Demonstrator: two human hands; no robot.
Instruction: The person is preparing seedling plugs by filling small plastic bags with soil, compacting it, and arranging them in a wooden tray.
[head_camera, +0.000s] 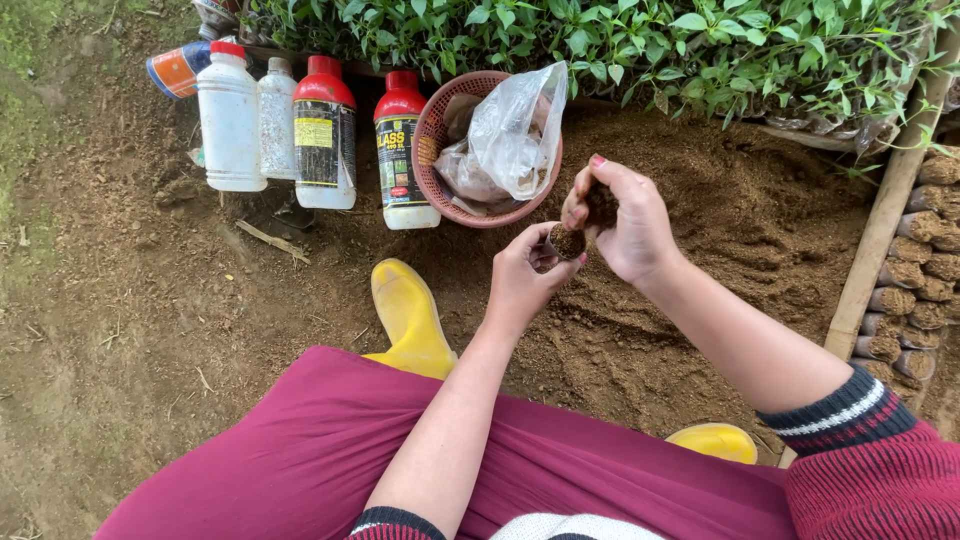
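Left hand (527, 268) grips a small soil-filled pot (568, 241) above the loose soil heap (700, 230); right hand (622, 215), touching it, is closed on a pinch of soil. Beyond, a pink basket (433, 150) with plastic bag (515, 130), then red-capped bottles (325, 130) by the seedlings (640, 40).

A small soil-filled plastic seedling bag (567, 241) is held in the left hand (525, 275) while a pinch of dark soil (601, 205) is gripped in the right hand (625, 225), above a mound of loose brown soil (700, 210).
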